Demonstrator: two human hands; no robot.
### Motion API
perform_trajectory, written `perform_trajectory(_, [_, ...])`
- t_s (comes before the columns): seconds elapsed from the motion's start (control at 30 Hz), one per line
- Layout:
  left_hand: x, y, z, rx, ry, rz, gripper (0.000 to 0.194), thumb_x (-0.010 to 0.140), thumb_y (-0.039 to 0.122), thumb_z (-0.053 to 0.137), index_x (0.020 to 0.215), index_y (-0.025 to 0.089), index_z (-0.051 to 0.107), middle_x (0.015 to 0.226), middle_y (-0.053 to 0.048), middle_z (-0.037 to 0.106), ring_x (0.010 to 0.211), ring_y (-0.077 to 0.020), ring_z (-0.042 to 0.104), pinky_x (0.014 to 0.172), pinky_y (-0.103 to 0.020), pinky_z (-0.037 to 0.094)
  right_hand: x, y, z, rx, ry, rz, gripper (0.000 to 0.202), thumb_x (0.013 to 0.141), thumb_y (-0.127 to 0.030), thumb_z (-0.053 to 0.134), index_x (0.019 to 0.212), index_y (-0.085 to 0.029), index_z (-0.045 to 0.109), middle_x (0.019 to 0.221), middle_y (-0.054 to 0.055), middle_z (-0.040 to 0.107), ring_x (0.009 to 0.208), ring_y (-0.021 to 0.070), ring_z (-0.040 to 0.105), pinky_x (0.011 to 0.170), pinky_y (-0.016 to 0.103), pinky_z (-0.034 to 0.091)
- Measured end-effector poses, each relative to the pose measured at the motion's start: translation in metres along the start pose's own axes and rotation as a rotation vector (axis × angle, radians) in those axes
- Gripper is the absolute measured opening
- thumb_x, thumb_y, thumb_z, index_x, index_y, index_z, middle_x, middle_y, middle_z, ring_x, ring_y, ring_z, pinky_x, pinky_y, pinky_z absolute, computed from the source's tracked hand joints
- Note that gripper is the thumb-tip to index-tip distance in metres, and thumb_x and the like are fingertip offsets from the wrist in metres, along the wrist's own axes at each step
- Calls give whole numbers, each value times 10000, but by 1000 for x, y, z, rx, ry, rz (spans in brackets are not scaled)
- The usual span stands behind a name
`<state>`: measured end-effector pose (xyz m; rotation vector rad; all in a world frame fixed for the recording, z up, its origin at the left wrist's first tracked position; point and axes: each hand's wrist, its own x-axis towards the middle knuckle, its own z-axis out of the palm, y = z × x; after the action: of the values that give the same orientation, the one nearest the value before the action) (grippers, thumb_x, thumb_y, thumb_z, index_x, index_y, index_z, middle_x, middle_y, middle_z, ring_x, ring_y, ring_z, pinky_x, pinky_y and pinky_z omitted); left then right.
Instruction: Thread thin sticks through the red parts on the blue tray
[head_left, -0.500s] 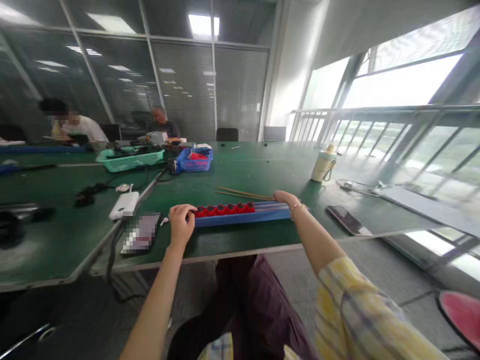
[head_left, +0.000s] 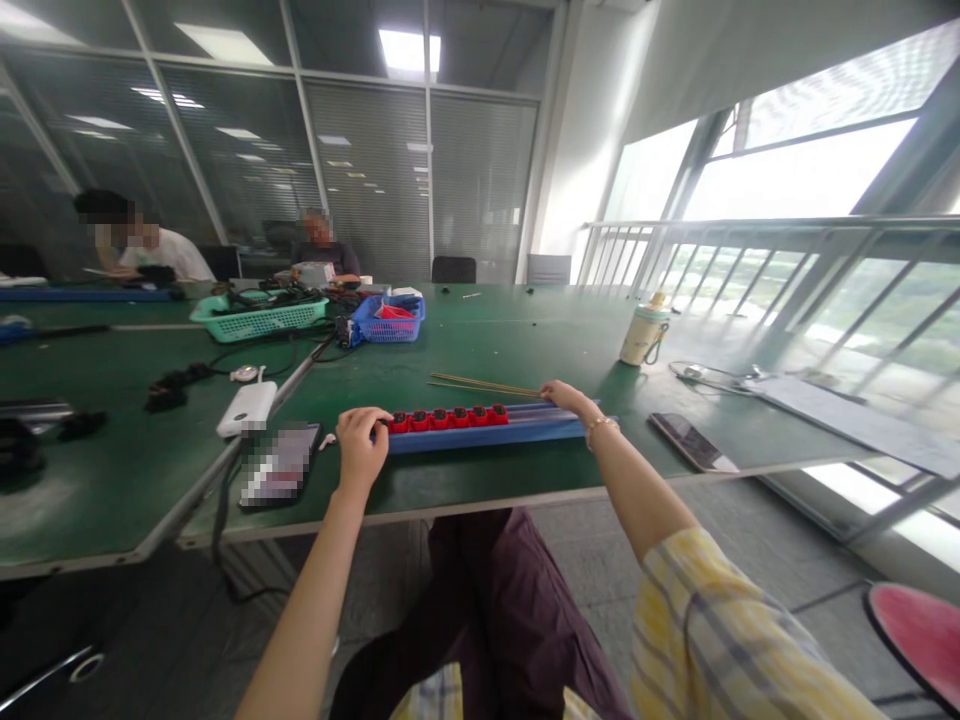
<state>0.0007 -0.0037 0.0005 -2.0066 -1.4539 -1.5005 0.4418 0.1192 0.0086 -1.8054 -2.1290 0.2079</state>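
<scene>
A long blue trough (head_left: 480,437) lies across the front of the green table, with several red square blocks with black tops (head_left: 439,420) in a row in its left and middle part. My left hand (head_left: 362,440) curls around the trough's left end, thumb by a small dark piece beside the first block. Over the trough's right part reaches my right hand (head_left: 568,396), fingers closed at the right ends of thin brass-coloured rods (head_left: 480,384). These rods lie just behind the trough. My right fingertips are partly hidden.
Left of the trough are a phone (head_left: 281,465), an earbud (head_left: 327,441) and a white power bank (head_left: 247,408). Farther back stand a green basket (head_left: 259,320) and a blue basket (head_left: 390,328). On the right are a bottle (head_left: 645,333), another phone (head_left: 691,442) and papers (head_left: 847,415). People sit beyond.
</scene>
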Motion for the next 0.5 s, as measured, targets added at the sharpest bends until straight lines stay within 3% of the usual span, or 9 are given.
perform_trajectory(0.2, [0,1,-1,-7,6,0,229,874,159,464,822,233,674,914,-29,731,964,-237,597,927,-417,424,5,7,4,71,-73,15,196,850,-325,637,868,-195,782,707,27,716,660,155,601,648,232,469])
perform_trajectory(0.37, [0,1,0,-12,8,8,231,876,158,461,821,233,673,914,-27,731,957,-233,599,937,-420,423,1,10,7,143,3,57,234,834,-395,660,791,-198,778,633,26,685,629,160,584,626,243,443])
perform_trajectory(0.5, [0,0,0,-13,8,2,228,867,152,468,816,233,675,914,-27,730,951,-231,604,939,-421,421,-4,11,10,140,95,60,219,858,-357,617,792,-209,764,635,21,683,635,155,580,629,239,419])
